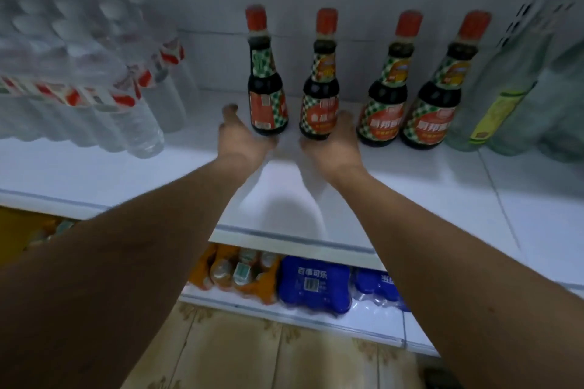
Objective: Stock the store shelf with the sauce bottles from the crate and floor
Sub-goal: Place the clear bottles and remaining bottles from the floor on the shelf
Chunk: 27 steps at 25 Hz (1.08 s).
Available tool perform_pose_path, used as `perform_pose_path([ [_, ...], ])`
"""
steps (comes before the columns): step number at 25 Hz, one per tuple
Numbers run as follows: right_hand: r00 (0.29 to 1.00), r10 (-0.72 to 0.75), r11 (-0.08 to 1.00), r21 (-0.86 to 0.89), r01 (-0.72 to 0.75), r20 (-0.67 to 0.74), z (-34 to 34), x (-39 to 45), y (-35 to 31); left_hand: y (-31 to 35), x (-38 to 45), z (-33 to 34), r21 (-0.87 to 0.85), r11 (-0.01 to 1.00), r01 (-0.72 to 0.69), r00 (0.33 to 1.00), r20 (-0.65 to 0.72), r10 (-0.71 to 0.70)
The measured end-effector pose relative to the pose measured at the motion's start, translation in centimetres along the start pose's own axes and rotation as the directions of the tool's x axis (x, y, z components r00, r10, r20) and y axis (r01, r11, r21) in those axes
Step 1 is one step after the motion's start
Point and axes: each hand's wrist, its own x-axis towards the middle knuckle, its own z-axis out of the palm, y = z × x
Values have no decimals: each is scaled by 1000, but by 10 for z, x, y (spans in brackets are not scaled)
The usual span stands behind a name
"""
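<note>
Several dark sauce bottles with red caps and checked labels stand upright in a row on the white shelf (410, 186). My left hand (243, 139) is just left of the leftmost bottle (267, 88); its thumb is spread away and its fingertips are by the bottle's base. My right hand (331, 142) cups the base of the second bottle (320, 95), with fingers on its right side and the thumb in front. The other two bottles (384, 104) (434, 107) stand apart to the right, untouched. No crate is in view.
Shrink-wrapped packs of clear water bottles (79, 79) fill the shelf's left side. Pale green bottles (512, 88) stand at the right. On the lower shelf lie orange drink packs (240, 275) and blue cola packs (316, 284). Tan floor tiles (252, 354) show below.
</note>
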Motion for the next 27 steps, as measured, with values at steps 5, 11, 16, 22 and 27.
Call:
perform_pose_path([
  [5, 981, 69, 995, 90, -53, -181, 30, 32, 13, -13, 62, 37, -87, 988, -131, 991, -31, 129],
  [11, 971, 40, 993, -97, -65, -235, 35, 46, 9, -32, 86, 38, -60, 968, -244, 969, -34, 243],
  [16, 971, 62, 980, -170, -103, -233, 45, 45, -2, -46, 97, 11, -32, 974, -225, 972, -78, 222],
  [22, 982, 37, 964, -253, -84, -184, 68, 43, -17, -61, 117, -13, -44, 974, -223, 972, -89, 219],
  [27, 996, 85, 976, -199, -87, -18, 60, 38, -25, -54, 91, -6, 23, 985, -170, 921, -351, 167],
])
